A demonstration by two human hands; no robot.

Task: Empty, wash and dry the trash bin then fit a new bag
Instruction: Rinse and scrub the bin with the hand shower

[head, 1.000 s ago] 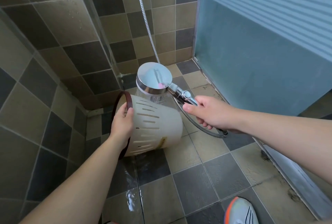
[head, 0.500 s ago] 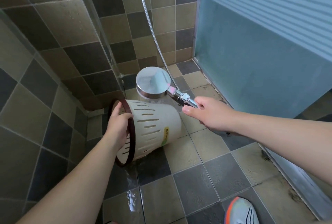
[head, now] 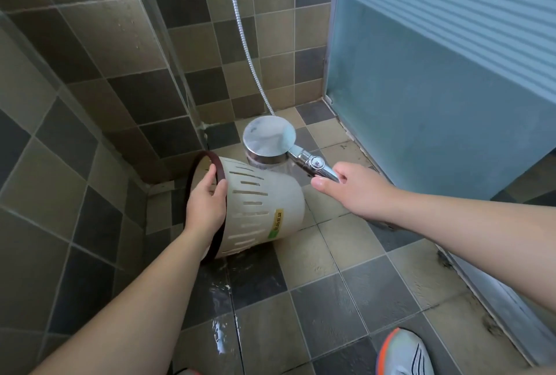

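1. The white trash bin [head: 264, 206] is tipped on its side at the centre of the frame, its dark brown rim [head: 192, 182] facing left and its closed bottom pointing right, low over the tiled floor [head: 346, 293].
2. The left hand [head: 207, 206] grips that rim, thumb curled over the top edge into the opening and the fingers closed against the slotted wall.
3. A green and yellow label [head: 276, 224] sits on the bin's side near its base.
4. The right hand [head: 352, 191], right of centre, is wrapped around the chrome handle of the shower head [head: 269, 138], thumb laid along the underside.
5. The shower head hangs just above the bin's upper side, face down; blurred water shows between the two.
6. Its metal hose [head: 243, 35] runs up to the top middle of the frame along the tiled wall [head: 99, 53].
7. A wet streak [head: 219, 332] shines on the floor at lower centre.
8. A frosted glass door [head: 436, 74] fills the upper right.
9. A grey shoe [head: 403, 353] with an orange edge shows at the bottom right.
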